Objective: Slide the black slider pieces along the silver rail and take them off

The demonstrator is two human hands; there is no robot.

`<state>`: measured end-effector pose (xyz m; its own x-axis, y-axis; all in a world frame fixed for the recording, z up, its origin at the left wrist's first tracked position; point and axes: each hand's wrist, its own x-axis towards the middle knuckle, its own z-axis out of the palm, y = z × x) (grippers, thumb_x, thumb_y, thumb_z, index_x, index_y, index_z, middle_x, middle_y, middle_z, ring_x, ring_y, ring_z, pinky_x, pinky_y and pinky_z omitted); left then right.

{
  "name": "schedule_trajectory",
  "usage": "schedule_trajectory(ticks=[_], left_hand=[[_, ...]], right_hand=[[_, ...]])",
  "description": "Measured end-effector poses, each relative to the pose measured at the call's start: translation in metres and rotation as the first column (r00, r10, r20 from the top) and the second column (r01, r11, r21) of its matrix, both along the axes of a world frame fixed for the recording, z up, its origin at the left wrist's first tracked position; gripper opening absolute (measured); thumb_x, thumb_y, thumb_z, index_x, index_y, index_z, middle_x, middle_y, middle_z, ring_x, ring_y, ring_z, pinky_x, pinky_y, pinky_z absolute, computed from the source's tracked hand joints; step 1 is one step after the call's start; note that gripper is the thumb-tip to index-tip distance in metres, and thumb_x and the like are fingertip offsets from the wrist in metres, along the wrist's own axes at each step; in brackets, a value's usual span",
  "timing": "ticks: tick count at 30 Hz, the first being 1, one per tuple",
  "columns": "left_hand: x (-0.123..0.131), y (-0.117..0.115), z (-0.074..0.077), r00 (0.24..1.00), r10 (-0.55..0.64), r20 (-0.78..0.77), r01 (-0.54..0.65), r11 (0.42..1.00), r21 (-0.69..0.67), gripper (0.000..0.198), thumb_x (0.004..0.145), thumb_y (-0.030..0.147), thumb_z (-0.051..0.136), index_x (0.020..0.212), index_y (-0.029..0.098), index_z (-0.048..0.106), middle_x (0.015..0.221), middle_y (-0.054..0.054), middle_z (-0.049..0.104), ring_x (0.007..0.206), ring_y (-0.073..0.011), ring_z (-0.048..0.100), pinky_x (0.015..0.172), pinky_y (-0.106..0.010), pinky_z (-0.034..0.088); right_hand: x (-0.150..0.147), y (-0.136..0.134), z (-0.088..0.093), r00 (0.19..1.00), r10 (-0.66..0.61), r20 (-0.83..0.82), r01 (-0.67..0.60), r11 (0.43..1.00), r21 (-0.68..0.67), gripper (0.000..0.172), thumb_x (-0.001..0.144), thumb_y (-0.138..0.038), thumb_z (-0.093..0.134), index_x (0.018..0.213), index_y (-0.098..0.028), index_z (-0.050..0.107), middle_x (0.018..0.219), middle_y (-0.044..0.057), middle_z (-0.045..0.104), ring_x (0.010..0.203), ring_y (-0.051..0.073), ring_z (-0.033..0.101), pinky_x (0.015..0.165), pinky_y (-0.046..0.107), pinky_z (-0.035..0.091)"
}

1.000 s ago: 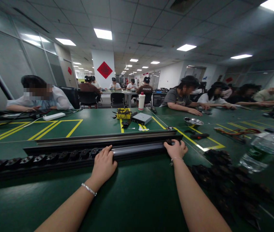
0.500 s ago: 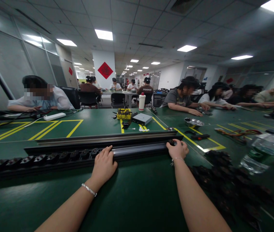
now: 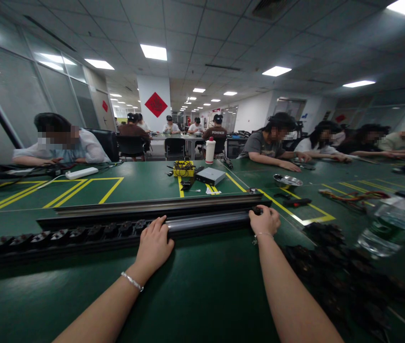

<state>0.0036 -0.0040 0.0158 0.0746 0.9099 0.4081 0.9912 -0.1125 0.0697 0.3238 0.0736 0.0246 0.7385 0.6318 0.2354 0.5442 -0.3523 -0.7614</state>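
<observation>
Head view: the right hand, fingers pinching a small black part, has slid rightward along the black rail on the worktop, apparently nearing its end; the left hand stays on the rail, grip unclear.

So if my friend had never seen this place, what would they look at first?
Probably the two bare hands in the middle: the left hand rests on a long black channel, and the right hand is at its right end. Next, perhaps, the row of chunky black parts in the channel's left half. Farther back, a bright red diamond stands out on a white pillar.
</observation>
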Motion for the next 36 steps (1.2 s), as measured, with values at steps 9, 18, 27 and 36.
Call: schedule_trajectory(ticks=[9,18,27,36], left_hand=[[0.0007,-0.0007,0.0017,1.0,-0.004,0.016,0.004,1.0,-0.014,0.026,0.075,0.023,0.044,0.094,0.017,0.061,0.139,-0.009,0.045,0.127,-0.0262,0.039,0.099,-0.044,0.035],[-0.0009,-0.0006,-0.0017,1.0,-0.007,0.004,0.007,1.0,0.001,0.026,0.075,0.024,0.044,0.094,0.017,0.06,0.139,-0.008,0.044,0.127,-0.026,0.038,0.099,-0.044,0.035],[0.0006,-0.0012,-0.0001,1.0,0.003,0.015,-0.003,1.0,-0.008,0.028,0.074,0.023,0.044,0.095,0.017,0.061,0.139,-0.008,0.045,0.126,-0.0265,0.039,0.099,-0.044,0.035],[0.0011,-0.0033,0.0038,1.0,-0.004,0.022,0.004,1.0,-0.012,0.027,0.074,0.023,0.044,0.095,0.017,0.061,0.138,-0.009,0.045,0.126,-0.0265,0.039,0.099,-0.044,0.035]], right_hand=[[0.0028,0.0,-0.0001,0.999,-0.035,0.009,0.035,0.999,0.021,0.033,0.069,-0.032,0.061,0.102,-0.03,0.061,0.124,0.005,0.04,0.116,0.032,0.036,0.091,0.049,0.037],[0.0053,0.0008,-0.0025,0.999,-0.052,0.014,0.052,0.997,0.053,0.034,0.069,-0.031,0.061,0.103,-0.029,0.06,0.122,0.007,0.039,0.114,0.032,0.038,0.091,0.05,0.037],[0.0046,-0.0002,-0.0008,0.997,-0.069,0.024,0.068,0.997,0.036,0.037,0.069,-0.033,0.061,0.106,-0.029,0.058,0.121,0.007,0.039,0.112,0.031,0.04,0.09,0.048,0.038],[0.0045,-0.0015,0.0002,0.997,-0.069,0.023,0.069,0.997,0.02,0.038,0.07,-0.032,0.06,0.108,-0.028,0.057,0.122,0.007,0.039,0.112,0.031,0.04,0.091,0.046,0.037]])
